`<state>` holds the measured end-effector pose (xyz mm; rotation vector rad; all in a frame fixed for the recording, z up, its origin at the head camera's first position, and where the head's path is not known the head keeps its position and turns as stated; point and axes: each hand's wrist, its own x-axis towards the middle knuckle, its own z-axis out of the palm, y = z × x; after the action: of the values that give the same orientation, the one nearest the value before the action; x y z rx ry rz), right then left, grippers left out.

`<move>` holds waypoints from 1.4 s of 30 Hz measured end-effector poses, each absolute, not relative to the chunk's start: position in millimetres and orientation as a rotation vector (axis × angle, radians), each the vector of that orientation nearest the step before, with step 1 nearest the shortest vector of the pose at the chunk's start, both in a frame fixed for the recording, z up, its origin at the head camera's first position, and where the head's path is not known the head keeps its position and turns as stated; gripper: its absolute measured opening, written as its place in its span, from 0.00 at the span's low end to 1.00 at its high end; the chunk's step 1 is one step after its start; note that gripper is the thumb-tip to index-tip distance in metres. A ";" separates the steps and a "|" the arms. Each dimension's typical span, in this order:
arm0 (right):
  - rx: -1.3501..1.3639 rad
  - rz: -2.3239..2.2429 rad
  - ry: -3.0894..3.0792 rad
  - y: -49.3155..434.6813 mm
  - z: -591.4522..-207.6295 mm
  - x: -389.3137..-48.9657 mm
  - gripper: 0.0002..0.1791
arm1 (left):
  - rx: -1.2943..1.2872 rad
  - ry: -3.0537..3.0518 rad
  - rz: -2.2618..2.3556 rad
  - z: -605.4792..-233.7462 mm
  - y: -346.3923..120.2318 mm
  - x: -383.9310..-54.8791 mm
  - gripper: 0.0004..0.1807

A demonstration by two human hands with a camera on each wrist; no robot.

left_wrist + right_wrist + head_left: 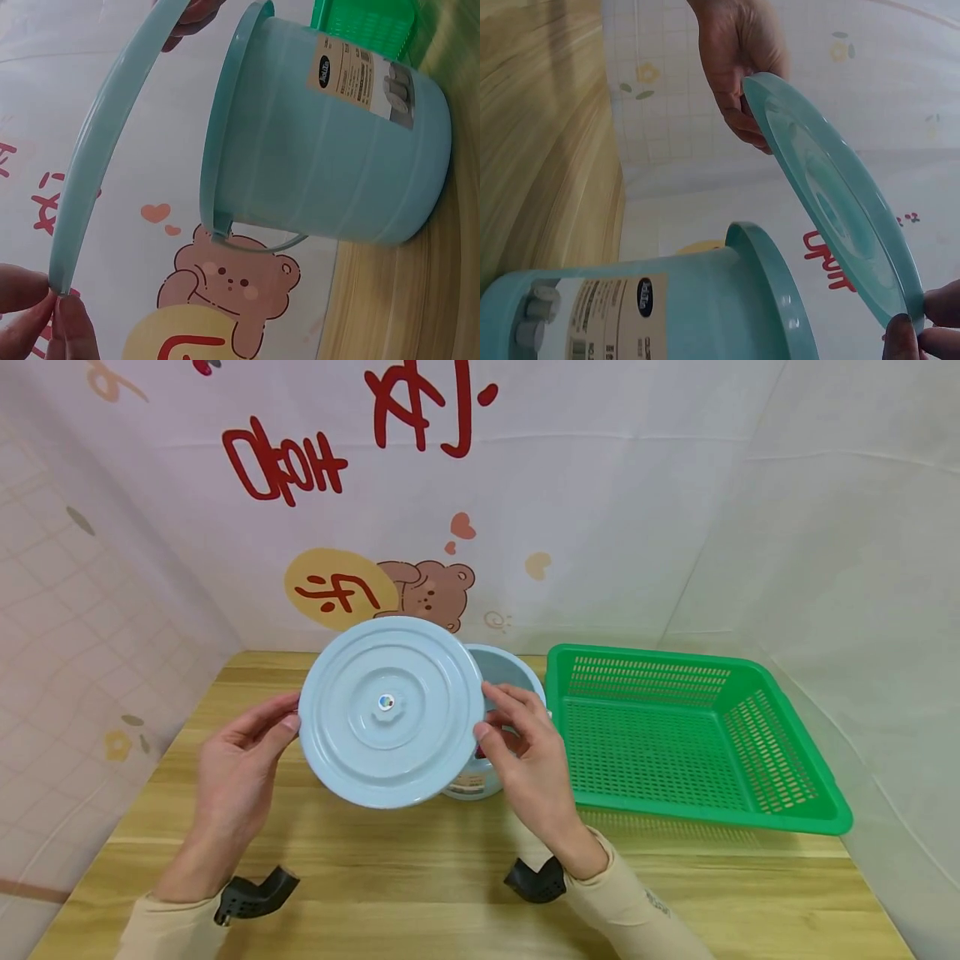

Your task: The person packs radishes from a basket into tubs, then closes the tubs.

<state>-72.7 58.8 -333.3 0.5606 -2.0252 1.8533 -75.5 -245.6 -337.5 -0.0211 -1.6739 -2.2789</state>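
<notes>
Both hands hold a round light-blue lid [352,752] by opposite edges, raised above a bucket. My left hand [238,768] pinches its left rim between thumb and fingers; my right hand [531,760] pinches the right rim. The lid has ring ridges and a small knob with a sticker. Below and behind it stands the light-blue bucket [292,142], upright, its mouth uncovered and partly hidden by the lid in the head view. A paper label [619,319] wraps its side. Something dark red shows inside the bucket, too little to identify.
A green plastic basket [645,760] with slotted walls stands right of the bucket. All of it rests on a wooden table [420,877]. A white printed cloth [615,485] hangs behind and at the sides. Each wrist carries a black mount [258,895].
</notes>
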 end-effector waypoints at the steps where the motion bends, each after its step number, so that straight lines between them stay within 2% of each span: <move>1: 0.555 1.852 -2.023 60.1 -333.3 -73.3 0.24 | -0.021 -1.677 -2.278 -337.6 -244.2 -75.5 0.19; 25: 0.353 1.824 -2.069 97.9 -333.9 -90.6 0.20 | -0.063 -1.812 -2.248 -339.5 -206.4 -84.2 0.21; 42: 0.271 1.758 -2.172 118.2 -341.0 -103.3 0.19 | 0.001 -1.983 -2.184 -349.3 -188.9 -88.8 0.23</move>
<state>-103.3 118.2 -341.0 0.2706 -2.1725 1.7582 -88.8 -188.9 -349.3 0.0009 -1.9833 -2.1841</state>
